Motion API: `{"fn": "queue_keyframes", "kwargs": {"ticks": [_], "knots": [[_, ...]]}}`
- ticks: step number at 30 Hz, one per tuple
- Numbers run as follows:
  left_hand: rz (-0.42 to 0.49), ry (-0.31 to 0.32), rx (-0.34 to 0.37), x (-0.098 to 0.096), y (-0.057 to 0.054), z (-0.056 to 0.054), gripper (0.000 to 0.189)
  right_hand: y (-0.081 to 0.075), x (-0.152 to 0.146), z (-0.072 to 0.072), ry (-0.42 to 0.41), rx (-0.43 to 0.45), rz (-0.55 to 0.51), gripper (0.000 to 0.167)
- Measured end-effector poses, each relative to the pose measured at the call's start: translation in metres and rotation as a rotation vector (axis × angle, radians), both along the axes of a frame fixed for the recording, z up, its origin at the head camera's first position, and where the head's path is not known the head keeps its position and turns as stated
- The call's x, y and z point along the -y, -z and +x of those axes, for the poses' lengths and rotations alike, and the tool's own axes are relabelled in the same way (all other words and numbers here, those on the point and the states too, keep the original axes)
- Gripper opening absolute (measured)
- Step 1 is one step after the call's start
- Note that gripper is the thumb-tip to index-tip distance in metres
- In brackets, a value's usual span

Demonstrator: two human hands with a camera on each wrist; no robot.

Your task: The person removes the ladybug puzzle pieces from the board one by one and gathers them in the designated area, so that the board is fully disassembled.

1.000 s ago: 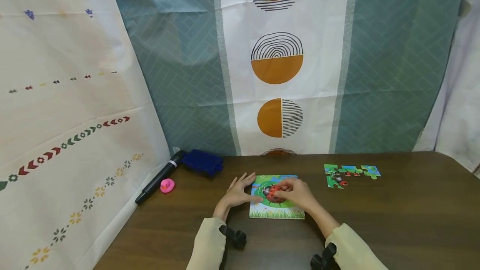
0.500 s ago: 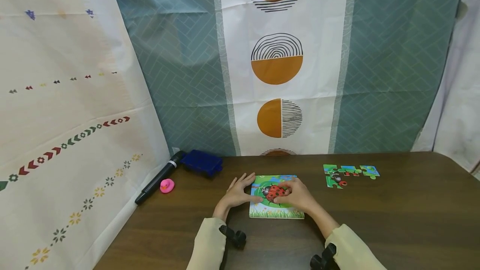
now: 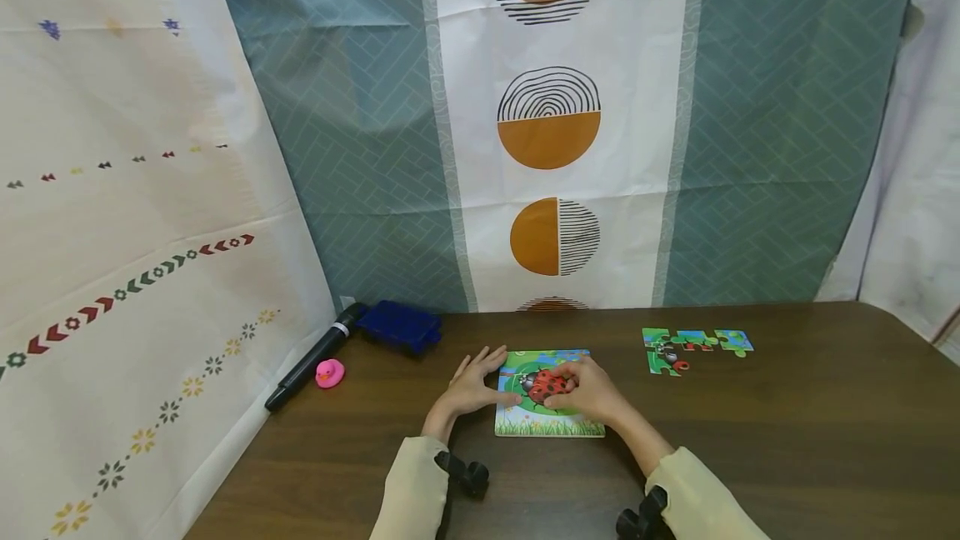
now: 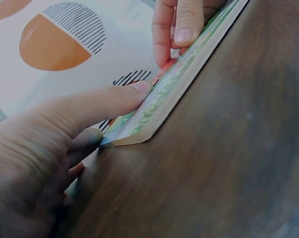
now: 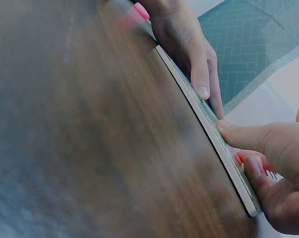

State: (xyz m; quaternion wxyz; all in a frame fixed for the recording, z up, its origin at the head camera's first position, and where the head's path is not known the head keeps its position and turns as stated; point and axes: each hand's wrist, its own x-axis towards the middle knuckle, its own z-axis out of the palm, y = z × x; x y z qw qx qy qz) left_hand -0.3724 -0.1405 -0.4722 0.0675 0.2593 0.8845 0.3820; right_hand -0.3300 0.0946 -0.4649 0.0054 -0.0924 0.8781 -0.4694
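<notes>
A square ladybug puzzle lies flat on the brown table, with a grass strip along its near edge. My left hand rests at its left side, thumb lying on the top and the other fingers stretched along the edge, seen also in the left wrist view. Over the right half of the ladybug, my right hand has thumb and curled fingers around a red puzzle piece. In the right wrist view the thumb tip touches the puzzle near its front edge. The right fingers hide the upper right part.
Several loose puzzle pieces lie farther back on the right. A pink toy duck, a thick black marker and a dark blue box-like object are at the back left. A patterned curtain hangs behind the table.
The right thumb has slid slightly left and down over the ladybug, uncovering more of its red body. The left hand stays in place. The head view has shifted slightly.
</notes>
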Motion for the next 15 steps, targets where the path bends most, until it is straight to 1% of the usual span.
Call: {"fn": "queue_keyframes", "kwargs": {"ticks": [9,15], "knots": [[-0.003,-0.006,0.010,0.0000,0.0001,0.0008,0.088,0.0023,-0.0013,-0.0001,-0.015,0.007,-0.021,0.049],[0.002,-0.010,0.007,0.0004,-0.0001,0.0013,0.088,0.0023,-0.0023,-0.0003,-0.030,0.020,-0.058,0.047]]}}
